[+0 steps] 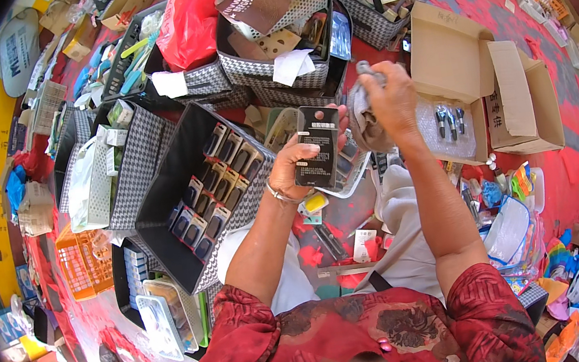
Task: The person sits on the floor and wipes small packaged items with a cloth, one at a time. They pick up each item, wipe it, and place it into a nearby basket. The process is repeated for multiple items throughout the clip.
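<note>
- Under everything you have a red floor (569, 176), crowded with boxes, bags and loose goods on every side.
- At your left stands a large black bin (172, 168), tilted, with houndstooth pattern on its outer side. Inside it, carded packages (218, 180) lie in rows.
- At your right is an open cardboard box (446, 49), its flap raised. In it lies bubble wrap (441, 143) with three dark, slim articles on top, too small to name. A second cardboard box (540, 106) stands just beside it.
- Ahead of you, a red plastic bag (190, 20) rests among the patterned bins.
- Farther to your left, behind the black bin, sits an orange basket (86, 275).
- Your right hand (393, 94) is curled around a bunched grey cloth (369, 120), raised in front of you.
- Your left hand (291, 169) grips a flat black package (317, 148), with the thumb on its front and the fingers behind. This package is just left of the cloth, above your lap; whether they touch, I cannot tell.
- Between your legs lies a small white-and-red card (365, 244).
- On your left wrist is a thin bracelet (283, 195).
</note>
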Available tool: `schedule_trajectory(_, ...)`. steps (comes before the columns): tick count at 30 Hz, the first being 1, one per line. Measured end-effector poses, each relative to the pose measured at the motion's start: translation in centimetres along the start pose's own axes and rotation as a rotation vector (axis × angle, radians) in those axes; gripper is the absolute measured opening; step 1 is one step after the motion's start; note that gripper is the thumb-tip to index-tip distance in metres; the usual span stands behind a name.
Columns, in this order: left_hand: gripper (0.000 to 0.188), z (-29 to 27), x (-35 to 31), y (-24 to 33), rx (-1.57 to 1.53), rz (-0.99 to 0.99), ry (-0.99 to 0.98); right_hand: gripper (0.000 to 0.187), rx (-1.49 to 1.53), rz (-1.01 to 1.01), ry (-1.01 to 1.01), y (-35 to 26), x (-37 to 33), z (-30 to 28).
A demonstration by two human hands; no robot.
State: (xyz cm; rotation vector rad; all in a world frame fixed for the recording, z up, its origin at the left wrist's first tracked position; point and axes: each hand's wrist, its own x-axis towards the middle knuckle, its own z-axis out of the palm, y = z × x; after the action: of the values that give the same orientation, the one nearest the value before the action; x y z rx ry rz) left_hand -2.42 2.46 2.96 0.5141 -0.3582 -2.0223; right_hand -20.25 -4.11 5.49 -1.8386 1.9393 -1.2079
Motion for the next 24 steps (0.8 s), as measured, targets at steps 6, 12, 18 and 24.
schedule_trajectory(6, 0.050, -1.4, 1.0, 0.8, -0.138, 0.003, 0.078, 0.021, 0.374, 0.164, -0.088, 1.6, -0.4, -0.5)
schedule_trajectory(12, 0.034, -4.2, 2.0, 0.3, -0.221, 0.225, 0.397, 0.038, 0.286, -0.247, -0.562, -2.6, -4.0, -0.2)
schedule_trajectory(18, 0.024, -4.5, 2.3, -0.1, -0.155, 0.255, 0.305, 0.025, -0.026, -0.389, -0.474, -2.9, -5.8, 0.6)
schedule_trajectory(24, 0.037, -2.9, 1.1, 1.8, 0.036, 0.190, 0.216, 0.026, 0.792, 0.415, -0.856, 0.1, -2.0, -0.5)
